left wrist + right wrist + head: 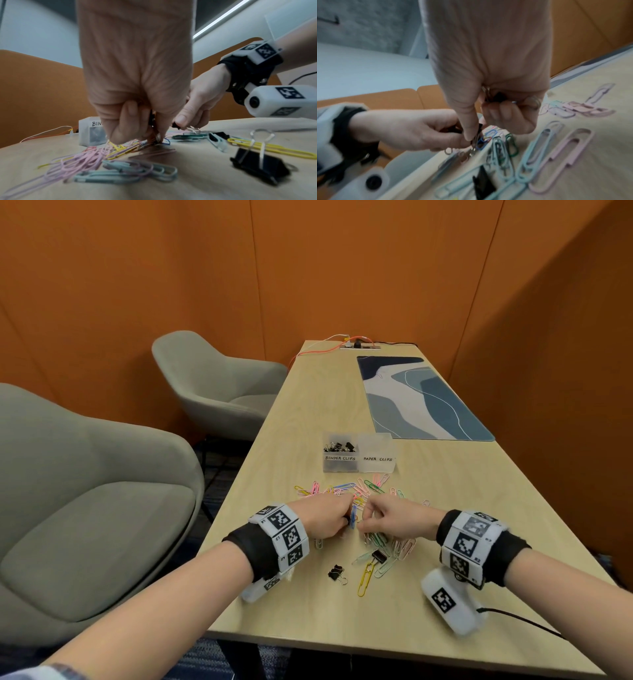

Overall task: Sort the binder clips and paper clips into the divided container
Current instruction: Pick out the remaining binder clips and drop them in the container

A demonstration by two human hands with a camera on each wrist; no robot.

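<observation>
Coloured paper clips (359, 491) lie scattered on the table in front of a clear divided container (376, 467). Its left compartment, labelled BINDER CLIPS, holds several black binder clips (339, 446); nothing shows in the PAPER CLIPS side. Both hands meet over the middle of the pile. My left hand (344, 517) is curled, with black binder clips (151, 119) tucked in the palm and its fingertips (158, 136) down in the pile. My right hand (368, 517) keeps binder clips (498, 96) in its curled fingers and pinches another binder clip (476, 136) by the thumb.
Two loose black binder clips (337, 573) (378, 556) and a large yellow paper clip (364, 578) lie near the table's front edge. A blue patterned mat (421, 398) lies at the back right. Grey armchairs (102, 508) stand to the left of the table.
</observation>
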